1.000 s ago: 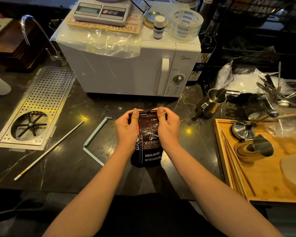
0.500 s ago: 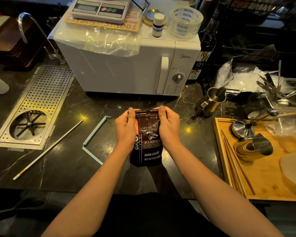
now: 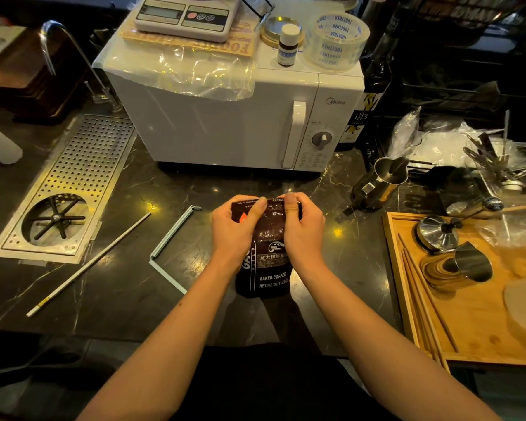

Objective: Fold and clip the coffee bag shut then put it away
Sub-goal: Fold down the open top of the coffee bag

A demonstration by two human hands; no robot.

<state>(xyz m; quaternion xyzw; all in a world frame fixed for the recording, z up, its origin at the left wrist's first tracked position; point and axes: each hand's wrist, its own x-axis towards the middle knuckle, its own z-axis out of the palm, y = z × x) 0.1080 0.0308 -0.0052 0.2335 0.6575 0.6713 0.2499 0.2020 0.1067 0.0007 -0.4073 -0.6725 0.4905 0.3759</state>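
Your left hand (image 3: pixel 236 230) and right hand (image 3: pixel 305 229) grip the top of the dark coffee bag (image 3: pixel 268 259), which stands on the black marble counter (image 3: pixel 195 189) directly under your fingers. Both thumbs press down on the near face of the bag's folded upper edge, with the remaining fingers curled behind it, so each hand pinches the top between thumb and fingers. The thumbs now sit closer together than half a second ago, and the top strip looks flatter and lower, rolled toward you; the printed panel reading "BAKED.COFFEE" shows below your wrists, as it did before. The bag itself has not shifted from its spot on the counter.

Left of your left-hand fingers, well apart from them, the pale blue bag clip (image 3: pixel 172 241) lies open in an L shape on the counter, exactly where it lay earlier and untouched. Farther left of it rests a long white rod (image 3: pixel 88 264), and beyond that the perforated steel drain tray (image 3: pixel 70 189).

Beyond your fingertips stands the white microwave (image 3: pixel 240 117), carrying a scale (image 3: pixel 186 15) and a roll of tape (image 3: pixel 336 41). To the right of your right-hand fingers sit a steel milk pitcher (image 3: pixel 383 183) and, nearer you, a wooden tray (image 3: pixel 468 329).
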